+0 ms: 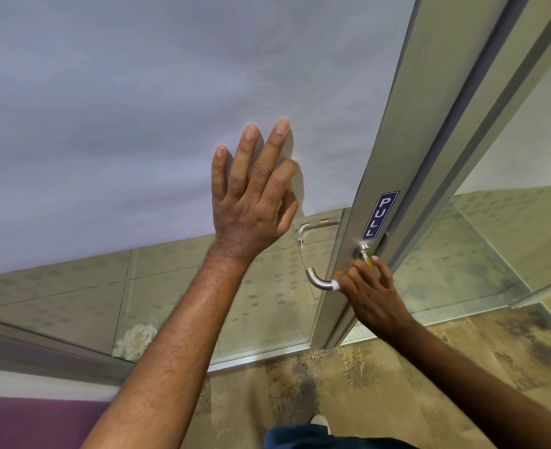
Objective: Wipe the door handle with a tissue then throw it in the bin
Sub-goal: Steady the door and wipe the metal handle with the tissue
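Observation:
A curved metal door handle [316,279] sticks out from the aluminium door frame [394,157], just below a blue PULL sticker [379,215]. My right hand [369,293] is wrapped around the handle's middle with a white tissue [335,285] peeking out at its left edge. My left hand [254,192] lies flat, fingers spread, against the frosted glass door panel [122,108], up and left of the handle. No bin is in view.
A second handle [310,227] shows through the clear lower glass on the far side. Patterned carpet [381,384] covers the floor. A purple surface [24,422] is at the lower left. My foot [319,421] appears at the bottom.

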A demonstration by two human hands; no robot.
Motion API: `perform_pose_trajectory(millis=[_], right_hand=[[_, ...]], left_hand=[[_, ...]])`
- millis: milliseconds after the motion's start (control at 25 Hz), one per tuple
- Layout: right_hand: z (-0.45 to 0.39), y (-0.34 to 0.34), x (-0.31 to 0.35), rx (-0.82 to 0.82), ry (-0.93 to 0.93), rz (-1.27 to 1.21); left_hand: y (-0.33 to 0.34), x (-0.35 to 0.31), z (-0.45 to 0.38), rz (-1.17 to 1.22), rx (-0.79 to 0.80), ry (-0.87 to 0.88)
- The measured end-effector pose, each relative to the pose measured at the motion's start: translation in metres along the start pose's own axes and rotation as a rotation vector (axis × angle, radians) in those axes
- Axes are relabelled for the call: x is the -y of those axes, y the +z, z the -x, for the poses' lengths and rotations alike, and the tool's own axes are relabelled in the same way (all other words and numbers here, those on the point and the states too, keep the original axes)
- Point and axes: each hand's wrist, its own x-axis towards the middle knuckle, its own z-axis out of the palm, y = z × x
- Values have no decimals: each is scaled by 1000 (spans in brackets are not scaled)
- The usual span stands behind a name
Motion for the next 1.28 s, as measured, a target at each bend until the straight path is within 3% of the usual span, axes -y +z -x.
perform_pose_trajectory(millis=[360,520,640,760,840,1000,1280], right_hand=[[-14,6,14,-23,-30,-74],[-45,1,56,202,239,-78],[-63,-5,79,163,414,-97],[-65,-6,84,118,474,-139],[-50,-2,79,124,428,-148],[0,10,34,-48,119,-103],[20,27,-36,8,-53,33]], left_hand=[[2,1,1,1,-8,3],[1,0,0,2,-3,10],[1,1,0,0,9,3],[0,0,1,-1,10,-3],[-1,0,0,-7,3,-1],[-1,0,0,0,-7,1],[0,0,0,3,-5,-2]])
